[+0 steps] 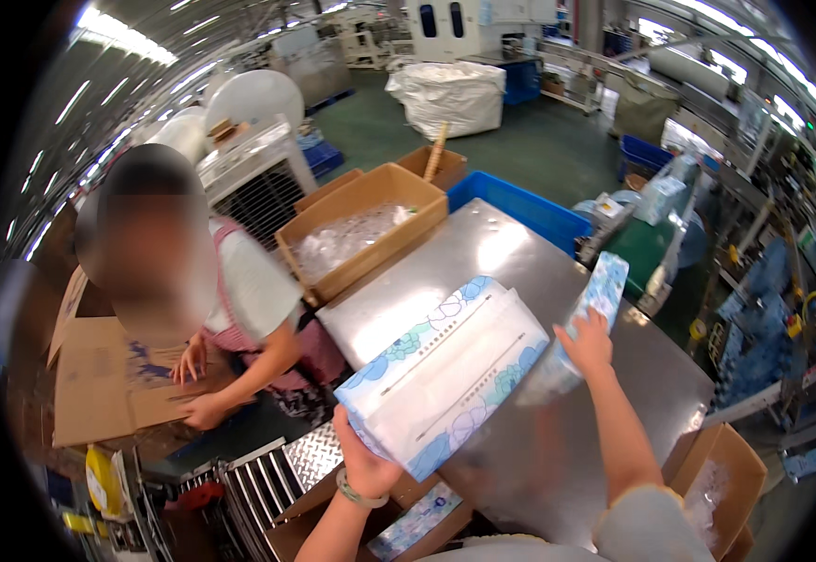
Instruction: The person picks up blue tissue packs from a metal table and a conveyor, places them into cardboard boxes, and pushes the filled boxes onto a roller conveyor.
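My left hand (pixel 363 461) grips the near end of a stack of soft white packs with blue flower print (pixel 445 370), held tilted over the steel table (pixel 464 253). My right hand (pixel 584 345) reaches to the table's right edge and clasps the lower end of one more flower-print pack (pixel 605 290), which stands nearly upright there. A bracelet sits on my left wrist.
A co-worker (pixel 239 309) at the left bends over flat cardboard (pixel 99 384). Behind the table stand an open carton with clear bags (pixel 361 234) and a blue bin (pixel 520 211). Open cartons sit at the lower right (pixel 717 478) and below the table (pixel 408 525). Machinery lines the right side.
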`<action>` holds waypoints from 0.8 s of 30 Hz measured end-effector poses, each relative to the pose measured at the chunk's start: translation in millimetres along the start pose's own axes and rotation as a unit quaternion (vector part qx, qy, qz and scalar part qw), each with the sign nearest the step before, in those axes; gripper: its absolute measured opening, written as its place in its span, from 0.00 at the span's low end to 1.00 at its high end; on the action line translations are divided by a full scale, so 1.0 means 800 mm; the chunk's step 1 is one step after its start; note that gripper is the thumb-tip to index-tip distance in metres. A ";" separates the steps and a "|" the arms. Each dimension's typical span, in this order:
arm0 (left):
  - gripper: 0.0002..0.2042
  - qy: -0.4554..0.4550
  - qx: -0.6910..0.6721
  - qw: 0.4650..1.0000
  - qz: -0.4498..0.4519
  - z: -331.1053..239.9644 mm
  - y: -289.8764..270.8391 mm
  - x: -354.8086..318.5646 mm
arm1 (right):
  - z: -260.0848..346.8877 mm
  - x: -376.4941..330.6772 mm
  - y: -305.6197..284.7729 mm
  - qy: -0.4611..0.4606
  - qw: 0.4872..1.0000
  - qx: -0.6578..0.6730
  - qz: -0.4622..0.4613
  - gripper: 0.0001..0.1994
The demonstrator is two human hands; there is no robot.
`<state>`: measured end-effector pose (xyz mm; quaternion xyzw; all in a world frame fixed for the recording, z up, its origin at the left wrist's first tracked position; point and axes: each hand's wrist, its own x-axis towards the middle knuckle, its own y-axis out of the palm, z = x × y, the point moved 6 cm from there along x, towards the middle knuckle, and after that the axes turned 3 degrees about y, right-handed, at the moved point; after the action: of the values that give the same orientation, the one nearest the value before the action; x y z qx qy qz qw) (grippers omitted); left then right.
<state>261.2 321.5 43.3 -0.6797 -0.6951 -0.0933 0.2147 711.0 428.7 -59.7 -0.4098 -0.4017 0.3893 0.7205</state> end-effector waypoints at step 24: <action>0.38 -0.252 0.480 0.777 0.321 0.219 -0.120 -0.298 | 0.422 -0.335 -0.242 -0.478 0.783 0.372 0.143 0.45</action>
<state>133.0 174.3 -198.2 -0.6717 -0.4206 0.5009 0.3480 352.4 214.2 161.3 0.0756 -0.4549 0.7533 0.4690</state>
